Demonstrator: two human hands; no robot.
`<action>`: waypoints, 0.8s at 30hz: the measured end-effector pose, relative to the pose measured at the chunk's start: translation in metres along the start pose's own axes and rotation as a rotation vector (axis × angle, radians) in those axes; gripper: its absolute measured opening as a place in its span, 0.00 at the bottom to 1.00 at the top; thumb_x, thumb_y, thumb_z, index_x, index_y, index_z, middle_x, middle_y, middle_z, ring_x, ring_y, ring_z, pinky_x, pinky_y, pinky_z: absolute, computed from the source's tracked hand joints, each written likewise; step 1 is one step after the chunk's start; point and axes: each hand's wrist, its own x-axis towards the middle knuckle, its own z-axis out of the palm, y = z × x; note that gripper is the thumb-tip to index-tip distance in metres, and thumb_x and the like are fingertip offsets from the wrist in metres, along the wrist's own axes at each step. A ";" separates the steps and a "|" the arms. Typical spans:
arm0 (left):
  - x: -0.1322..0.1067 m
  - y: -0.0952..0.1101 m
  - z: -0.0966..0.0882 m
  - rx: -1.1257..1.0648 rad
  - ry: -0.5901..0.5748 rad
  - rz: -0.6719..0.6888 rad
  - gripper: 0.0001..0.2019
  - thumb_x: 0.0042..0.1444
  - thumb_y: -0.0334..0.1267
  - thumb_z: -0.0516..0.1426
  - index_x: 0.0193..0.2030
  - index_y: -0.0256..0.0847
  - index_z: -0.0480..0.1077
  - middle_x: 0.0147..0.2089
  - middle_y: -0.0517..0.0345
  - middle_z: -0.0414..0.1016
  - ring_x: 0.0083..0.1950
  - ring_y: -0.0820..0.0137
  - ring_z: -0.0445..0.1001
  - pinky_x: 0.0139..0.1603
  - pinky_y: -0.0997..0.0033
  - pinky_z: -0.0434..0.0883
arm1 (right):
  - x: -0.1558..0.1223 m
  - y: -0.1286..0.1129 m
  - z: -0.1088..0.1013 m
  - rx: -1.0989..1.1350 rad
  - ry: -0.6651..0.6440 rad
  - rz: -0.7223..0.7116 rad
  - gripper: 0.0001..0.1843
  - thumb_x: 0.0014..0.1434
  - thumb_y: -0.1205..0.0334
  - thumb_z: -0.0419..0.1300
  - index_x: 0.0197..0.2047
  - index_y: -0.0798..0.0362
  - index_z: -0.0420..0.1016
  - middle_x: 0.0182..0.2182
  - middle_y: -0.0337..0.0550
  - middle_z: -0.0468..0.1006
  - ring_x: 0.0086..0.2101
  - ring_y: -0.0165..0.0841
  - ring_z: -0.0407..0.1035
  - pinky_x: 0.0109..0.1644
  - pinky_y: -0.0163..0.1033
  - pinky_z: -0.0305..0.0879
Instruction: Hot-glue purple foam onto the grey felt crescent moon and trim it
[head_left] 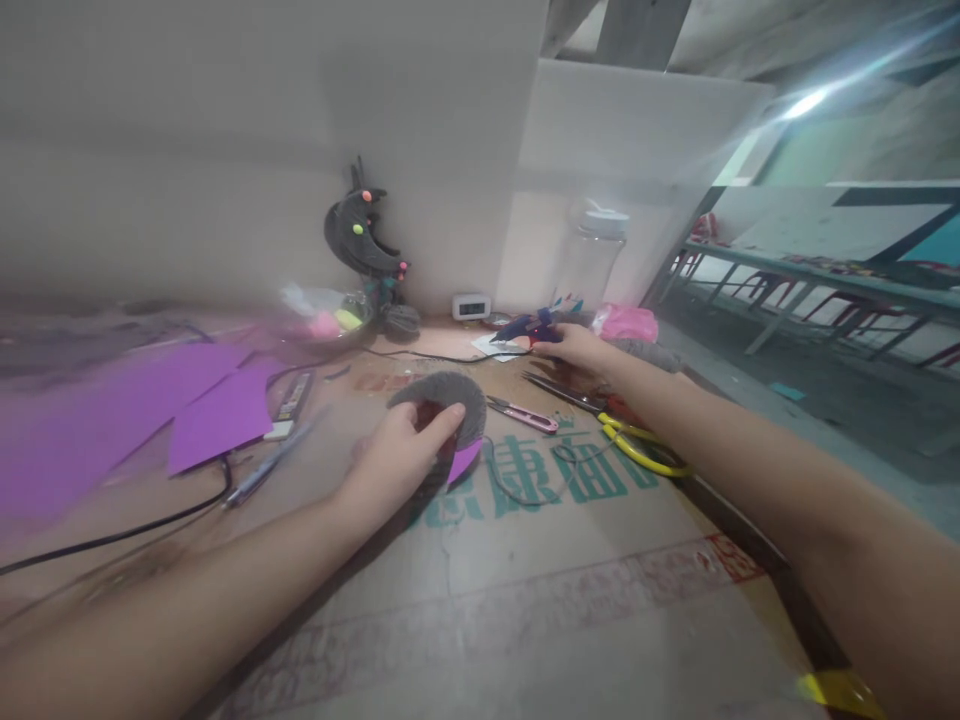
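My left hand is closed on a grey felt crescent, thumb on top, just above the cardboard. A purple end shows at the crescent's lower right tip. Farther back, my right hand is closed around the grip of a dark blue glue gun. The glue gun's nozzle points left, over a small white sheet. Between the hands lie pink thread snips. Under my right forearm are scissors with yellow handles.
Purple sheets, a utility knife and a pen lie on the left. A black cord runs across there. At the back stand a decorated dark crescent, a small digital clock and a clear bottle.
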 end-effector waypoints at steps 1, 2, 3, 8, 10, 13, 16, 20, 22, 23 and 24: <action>0.000 0.000 0.000 -0.012 -0.010 0.000 0.15 0.57 0.49 0.58 0.27 0.40 0.71 0.26 0.61 0.74 0.29 0.68 0.70 0.32 0.71 0.65 | 0.003 0.000 0.002 0.007 -0.003 0.005 0.22 0.54 0.57 0.68 0.50 0.60 0.77 0.46 0.54 0.82 0.44 0.41 0.76 0.50 0.42 0.69; 0.000 0.000 0.000 -0.034 -0.027 0.002 0.15 0.57 0.48 0.58 0.27 0.39 0.71 0.26 0.61 0.74 0.29 0.69 0.70 0.32 0.71 0.65 | 0.004 0.000 0.004 0.013 0.002 0.009 0.21 0.54 0.58 0.68 0.49 0.61 0.77 0.45 0.54 0.82 0.43 0.41 0.76 0.50 0.42 0.69; 0.000 -0.001 0.000 -0.060 -0.043 0.007 0.15 0.57 0.48 0.58 0.28 0.39 0.71 0.26 0.61 0.73 0.29 0.69 0.70 0.32 0.71 0.65 | 0.005 0.000 0.005 0.019 0.010 0.014 0.21 0.54 0.59 0.68 0.49 0.61 0.77 0.45 0.55 0.82 0.43 0.41 0.76 0.49 0.43 0.70; 0.001 -0.002 0.000 -0.078 -0.053 0.021 0.16 0.58 0.49 0.57 0.27 0.39 0.71 0.25 0.61 0.71 0.29 0.69 0.69 0.31 0.72 0.64 | -0.005 -0.008 0.000 0.082 0.047 0.047 0.16 0.58 0.58 0.64 0.45 0.61 0.77 0.38 0.56 0.83 0.36 0.40 0.78 0.42 0.42 0.72; 0.001 -0.001 0.000 -0.065 -0.056 0.027 0.16 0.59 0.49 0.57 0.26 0.40 0.69 0.24 0.62 0.70 0.28 0.69 0.69 0.30 0.72 0.64 | -0.017 -0.015 -0.007 0.117 0.049 0.058 0.14 0.61 0.56 0.62 0.39 0.60 0.78 0.35 0.56 0.83 0.33 0.40 0.78 0.39 0.42 0.73; 0.000 -0.001 -0.001 -0.082 -0.059 0.043 0.15 0.58 0.49 0.58 0.28 0.39 0.70 0.25 0.61 0.72 0.29 0.70 0.70 0.31 0.72 0.65 | -0.044 -0.029 -0.017 0.172 0.045 0.036 0.13 0.62 0.55 0.59 0.38 0.57 0.79 0.36 0.52 0.84 0.35 0.39 0.79 0.40 0.40 0.73; 0.000 -0.003 -0.001 -0.099 -0.051 0.056 0.15 0.58 0.50 0.58 0.33 0.39 0.73 0.30 0.58 0.76 0.31 0.68 0.72 0.34 0.70 0.67 | -0.081 -0.041 -0.019 0.297 0.048 -0.027 0.12 0.60 0.59 0.60 0.45 0.52 0.79 0.42 0.47 0.84 0.40 0.39 0.79 0.43 0.40 0.74; 0.001 -0.006 -0.001 -0.095 -0.025 0.054 0.15 0.57 0.51 0.58 0.39 0.39 0.74 0.35 0.55 0.79 0.34 0.65 0.75 0.35 0.70 0.68 | -0.130 -0.046 -0.011 0.390 0.056 -0.152 0.09 0.57 0.56 0.63 0.37 0.52 0.78 0.38 0.45 0.83 0.39 0.40 0.78 0.48 0.46 0.74; 0.001 -0.006 -0.001 -0.089 -0.023 0.064 0.15 0.57 0.50 0.58 0.39 0.39 0.74 0.35 0.55 0.79 0.35 0.66 0.75 0.35 0.70 0.68 | -0.147 -0.045 -0.007 0.312 0.050 -0.182 0.09 0.57 0.54 0.62 0.34 0.50 0.77 0.34 0.43 0.82 0.38 0.41 0.77 0.48 0.48 0.74; 0.001 -0.005 -0.001 -0.087 -0.021 0.070 0.15 0.57 0.50 0.58 0.39 0.39 0.74 0.36 0.55 0.80 0.35 0.66 0.75 0.35 0.70 0.68 | -0.154 -0.044 -0.005 0.269 0.045 -0.187 0.09 0.57 0.53 0.62 0.33 0.49 0.76 0.33 0.43 0.82 0.37 0.41 0.77 0.47 0.48 0.74; 0.001 -0.005 -0.001 -0.085 -0.018 0.075 0.14 0.57 0.50 0.58 0.39 0.39 0.74 0.36 0.55 0.80 0.35 0.66 0.75 0.36 0.70 0.68 | -0.158 -0.043 -0.004 0.238 0.039 -0.186 0.10 0.58 0.51 0.63 0.33 0.49 0.76 0.32 0.43 0.81 0.37 0.42 0.77 0.46 0.49 0.74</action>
